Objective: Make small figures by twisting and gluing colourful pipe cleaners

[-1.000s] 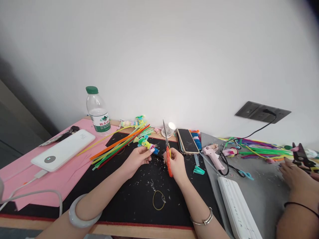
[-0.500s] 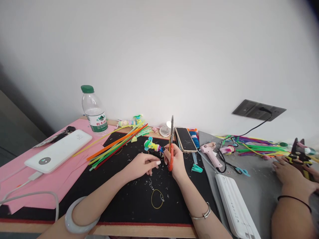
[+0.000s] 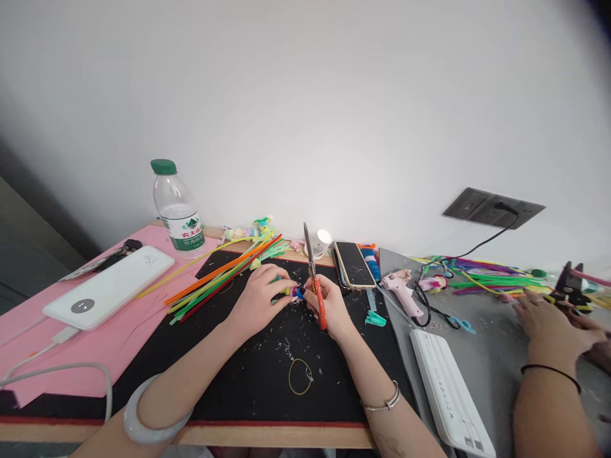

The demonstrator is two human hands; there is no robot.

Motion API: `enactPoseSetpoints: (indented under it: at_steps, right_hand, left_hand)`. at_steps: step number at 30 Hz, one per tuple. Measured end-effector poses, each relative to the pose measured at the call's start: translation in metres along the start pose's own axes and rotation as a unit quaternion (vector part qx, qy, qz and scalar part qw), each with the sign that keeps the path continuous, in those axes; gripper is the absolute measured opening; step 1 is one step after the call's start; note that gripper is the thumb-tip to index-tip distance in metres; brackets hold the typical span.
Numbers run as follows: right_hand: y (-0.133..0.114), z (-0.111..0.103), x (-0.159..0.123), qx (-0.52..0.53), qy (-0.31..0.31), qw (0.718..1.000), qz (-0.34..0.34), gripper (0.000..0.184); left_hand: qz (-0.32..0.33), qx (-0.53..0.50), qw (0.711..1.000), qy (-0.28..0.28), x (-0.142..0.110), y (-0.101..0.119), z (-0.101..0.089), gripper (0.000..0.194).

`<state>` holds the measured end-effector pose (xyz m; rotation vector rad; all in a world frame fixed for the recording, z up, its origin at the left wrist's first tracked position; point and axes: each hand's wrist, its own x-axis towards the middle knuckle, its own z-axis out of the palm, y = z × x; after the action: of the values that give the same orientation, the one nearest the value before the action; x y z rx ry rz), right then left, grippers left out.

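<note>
My left hand (image 3: 261,294) is closed around a small pipe-cleaner figure (image 3: 292,291); only its yellow, pink and blue end shows past my fingers. In my right hand (image 3: 333,306) are orange-handled scissors (image 3: 313,267), their blades pointing up and away from the figure. My right fingertips also pinch the figure's blue end, so both hands meet over the black mat (image 3: 248,388). Pale fluff bits and a thin rubber band (image 3: 300,392) lie on the mat below them.
Loose pipe cleaners (image 3: 224,280) lie left of my hands, near a water bottle (image 3: 179,210) and a white power bank (image 3: 112,286). Rightward are a paper cup (image 3: 321,242), a phone (image 3: 354,264), a pink glue gun (image 3: 401,292) and another power bank (image 3: 451,388). A co-worker's hand (image 3: 548,321) is beside pliers (image 3: 570,286).
My left hand has moved up and forward and taken hold of the figure. My right hand with the scissors has shifted slightly left. The co-worker's hands have moved slightly left.
</note>
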<state>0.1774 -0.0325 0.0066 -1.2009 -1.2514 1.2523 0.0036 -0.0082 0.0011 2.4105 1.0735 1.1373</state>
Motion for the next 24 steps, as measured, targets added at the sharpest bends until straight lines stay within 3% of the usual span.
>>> enactPoseSetpoints:
  at_steps: [8,10,16,24]
  right_hand:
    - [0.002,-0.001,0.001,-0.022,-0.026,0.999,-0.010,0.022]
    - [0.002,-0.002,0.002,-0.028,-0.022,0.999,-0.011,0.023]
    - [0.010,-0.016,0.007,-0.136,0.069,0.988,-0.038,0.034]
    - [-0.002,-0.023,0.000,-0.366,0.033,0.928,-0.064,0.028]
  left_hand:
    - [-0.021,-0.044,0.995,-0.087,-0.002,-0.007,0.004,0.019]
    - [-0.038,-0.048,0.994,-0.088,-0.002,-0.008,0.004,0.019]
    - [-0.141,-0.062,0.987,0.045,0.001,-0.004,-0.002,0.017]
    - [-0.182,-0.043,0.972,0.142,0.002,-0.007,-0.005,0.025]
